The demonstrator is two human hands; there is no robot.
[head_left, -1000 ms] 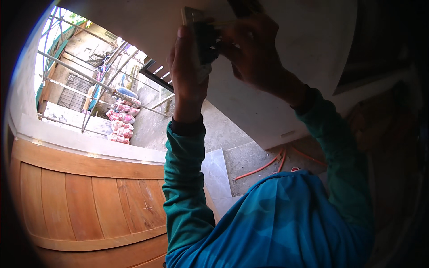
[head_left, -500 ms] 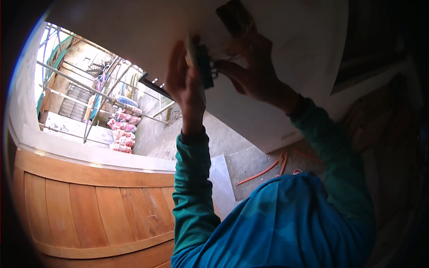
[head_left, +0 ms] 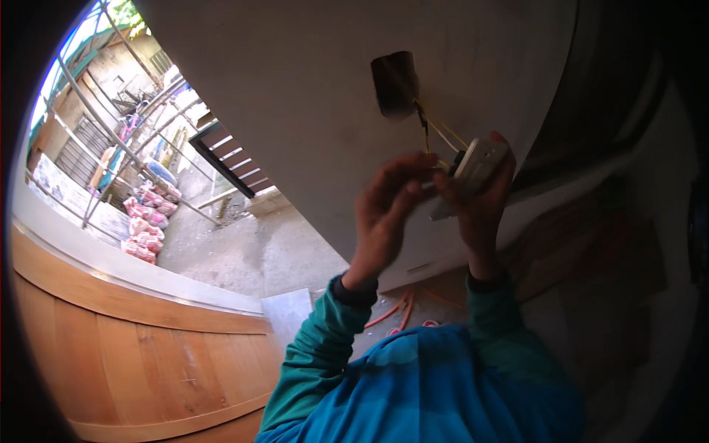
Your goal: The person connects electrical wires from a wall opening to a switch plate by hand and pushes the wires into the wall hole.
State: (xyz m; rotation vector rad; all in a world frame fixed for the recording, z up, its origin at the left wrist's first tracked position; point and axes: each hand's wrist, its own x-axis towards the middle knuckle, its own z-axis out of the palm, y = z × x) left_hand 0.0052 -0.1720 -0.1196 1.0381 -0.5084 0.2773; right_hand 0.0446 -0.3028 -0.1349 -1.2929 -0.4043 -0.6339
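Observation:
My right hand (head_left: 484,210) grips a pale wall switch plate (head_left: 484,159), or a similar electrical faceplate, with a dark block at its back. Thin yellow and white wires (head_left: 443,131) run from a dark rectangular wall opening (head_left: 394,83) down to that block. My left hand (head_left: 384,203) is beside the plate, its fingers curled and closed at the wire ends. Whatever lies between its fingertips is too dim and blurred to make out.
The pale wall (head_left: 295,96) fills the middle. At left are a panelled wooden door (head_left: 140,354), scaffold poles (head_left: 111,122) outside, red-and-white sacks (head_left: 144,229) and a dark slatted frame (head_left: 229,159). Orange hose (head_left: 402,310) lies on the floor below.
The plate has passed from my left hand to my right and turned its pale face toward me. Both hands are lower and further right, uncovering the wall opening and wires.

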